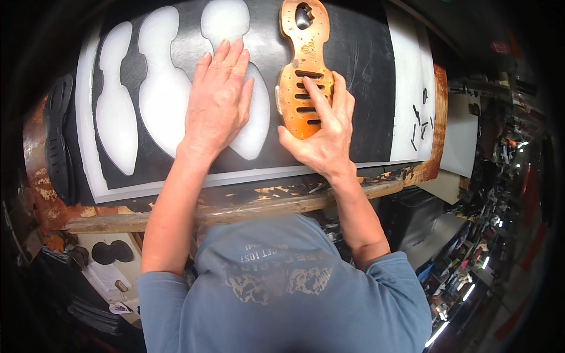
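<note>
head view: no packages or signs legible on the bench; small black slivers (421,120) lie on the white board (412,70) at right. orange sole-shaped template (305,67), perforated with slots and small holes, lies on the black sheet (359,88). right hand (323,132) spread flat, fingers pressing its lower end, not gripping. left hand (219,100) open, palm down just beside it, over a white sole-shaped cutout (254,126). cut black soles (59,135) stacked far left.
</note>
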`<state>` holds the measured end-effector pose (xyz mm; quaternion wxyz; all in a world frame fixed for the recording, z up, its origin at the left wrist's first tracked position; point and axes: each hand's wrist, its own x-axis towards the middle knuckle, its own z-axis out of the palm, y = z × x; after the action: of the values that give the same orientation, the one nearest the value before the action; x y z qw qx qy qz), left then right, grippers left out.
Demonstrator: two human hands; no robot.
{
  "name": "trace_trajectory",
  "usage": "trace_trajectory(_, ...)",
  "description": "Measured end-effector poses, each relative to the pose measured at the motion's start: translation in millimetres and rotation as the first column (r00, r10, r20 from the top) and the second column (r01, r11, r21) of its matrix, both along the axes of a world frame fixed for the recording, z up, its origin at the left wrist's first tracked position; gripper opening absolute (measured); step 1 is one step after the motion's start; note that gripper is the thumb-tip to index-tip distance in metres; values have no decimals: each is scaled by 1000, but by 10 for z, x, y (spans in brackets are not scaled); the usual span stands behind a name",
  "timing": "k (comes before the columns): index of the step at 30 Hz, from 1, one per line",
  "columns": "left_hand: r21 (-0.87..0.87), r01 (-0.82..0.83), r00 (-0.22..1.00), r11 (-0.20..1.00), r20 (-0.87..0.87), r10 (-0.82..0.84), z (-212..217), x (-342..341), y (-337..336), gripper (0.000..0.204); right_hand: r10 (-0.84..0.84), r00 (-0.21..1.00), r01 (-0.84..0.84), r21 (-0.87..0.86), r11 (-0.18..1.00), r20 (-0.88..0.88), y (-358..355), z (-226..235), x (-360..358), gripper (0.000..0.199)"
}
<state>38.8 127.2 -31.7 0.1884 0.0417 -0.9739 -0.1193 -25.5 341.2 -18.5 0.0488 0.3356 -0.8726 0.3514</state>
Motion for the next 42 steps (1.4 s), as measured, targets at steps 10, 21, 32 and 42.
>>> trace_trajectory(10,56,16,999,998,-31,-15,-4,-10,23,45,52,996,-53,-9,999,-71,63,-88,-41,90)
trace_trajectory(21,74,36,997,997,-69,-30,-42,9,-3,46,152,986,-155,-32,987,-71,216,-159,-133,87)
trace_trajectory(32,649,164,986,743,-128,-106,246,1631,658,13,-214,974,213,-23,977,-77,1289,-360,-291,47)
trace_trajectory(42,344,111,984,933,-173,-53,-134,1806,962,14,-295,948,244,-316,917,-123,1286,-444,-207,27)
